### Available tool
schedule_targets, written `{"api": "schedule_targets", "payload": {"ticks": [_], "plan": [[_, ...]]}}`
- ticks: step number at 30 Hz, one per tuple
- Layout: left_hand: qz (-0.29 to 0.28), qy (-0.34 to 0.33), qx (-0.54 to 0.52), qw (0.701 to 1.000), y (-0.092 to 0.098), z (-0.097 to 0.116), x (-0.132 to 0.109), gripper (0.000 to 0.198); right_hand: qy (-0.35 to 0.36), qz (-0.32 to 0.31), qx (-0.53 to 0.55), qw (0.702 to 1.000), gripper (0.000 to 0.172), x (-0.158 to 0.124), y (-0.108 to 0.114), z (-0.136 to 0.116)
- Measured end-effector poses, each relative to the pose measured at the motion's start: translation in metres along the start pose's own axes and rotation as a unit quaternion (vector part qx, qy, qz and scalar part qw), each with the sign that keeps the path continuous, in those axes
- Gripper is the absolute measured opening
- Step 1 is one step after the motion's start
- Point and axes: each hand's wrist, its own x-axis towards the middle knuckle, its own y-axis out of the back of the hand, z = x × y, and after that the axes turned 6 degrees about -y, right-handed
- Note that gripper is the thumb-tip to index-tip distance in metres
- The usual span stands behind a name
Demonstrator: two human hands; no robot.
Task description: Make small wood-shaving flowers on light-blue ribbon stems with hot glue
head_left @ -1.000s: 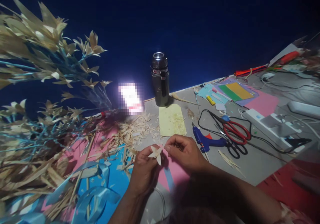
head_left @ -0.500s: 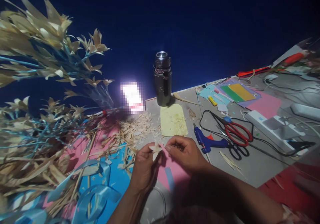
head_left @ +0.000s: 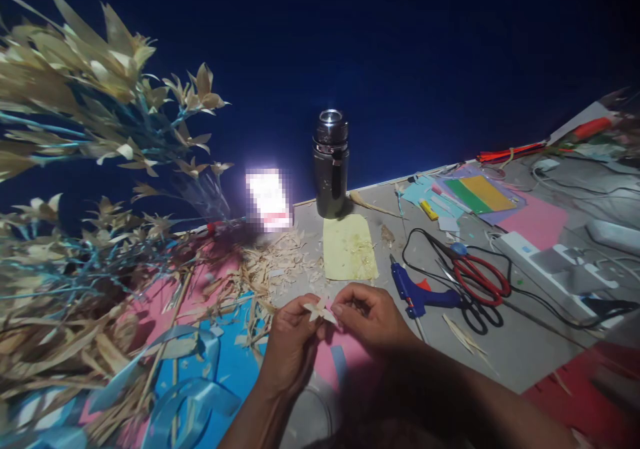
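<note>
Between my two hands is a small pale flower (head_left: 320, 311) with pointed petals, apparently of dried husk. My left hand (head_left: 290, 335) is closed, pinching it from the left and below. Thumb and fingers of my right hand (head_left: 373, 315) are pressed together at the petals on the right side. Beneath both hands lies a pink sheet (head_left: 357, 355) with a short blue strip (head_left: 339, 362) on it. Just beyond the hands, a yellow sheet (head_left: 349, 249) carries glossy smears. A blue glue gun (head_left: 423, 292) rests to the right of my right hand.
Scissors with red handles (head_left: 483, 279) lie among cables near a white power strip (head_left: 545, 269). A dark flask (head_left: 331, 169) stands at the table's back edge. Husk scraps (head_left: 280, 255), blue ribbon (head_left: 187, 402) and bunches of husk flowers (head_left: 120, 69) crowd the left.
The flower has turned in my fingers, its petals now spread sideways and facing up more. My right fingers have come onto its right petals. The whole view has shifted slightly.
</note>
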Motion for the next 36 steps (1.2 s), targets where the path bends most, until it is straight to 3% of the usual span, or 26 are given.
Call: {"api": "schedule_targets", "payload": {"ticks": [5, 10, 17, 24, 28, 31, 34, 36], "plan": [[-0.003, 0.008, -0.019, 1.000, 0.002, -0.001, 0.002, 0.031, -0.011, -0.003, -0.022, 1.000, 0.017, -0.004, 0.000, -0.008], [0.034, -0.001, -0.021, 0.999, -0.005, 0.002, 0.002, 0.030, 0.006, -0.001, -0.048, 0.999, 0.013, -0.003, 0.000, -0.003], [0.049, -0.022, -0.023, 0.998, 0.001, 0.005, 0.005, 0.034, 0.054, 0.057, -0.078, 0.994, 0.015, 0.001, 0.005, 0.006], [0.084, -0.081, -0.040, 0.992, -0.003, 0.042, -0.008, 0.028, 0.024, 0.140, 0.044, 0.989, 0.022, 0.010, 0.024, 0.000], [0.085, -0.050, -0.008, 0.995, -0.002, 0.061, -0.026, 0.027, 0.069, 0.213, 0.019, 0.974, 0.020, -0.009, 0.042, -0.021], [0.146, -0.022, -0.007, 0.989, 0.010, 0.064, -0.043, 0.031, 0.094, 0.268, -0.066, 0.957, 0.016, -0.035, 0.059, -0.033], [0.218, -0.003, -0.012, 0.976, 0.028, 0.062, -0.059, 0.031, 0.068, 0.288, -0.134, 0.946, 0.016, -0.057, 0.072, -0.031], [0.238, -0.008, -0.004, 0.971, 0.037, 0.059, -0.066, 0.033, 0.017, 0.276, -0.130, 0.952, 0.018, -0.066, 0.071, -0.022]]}}
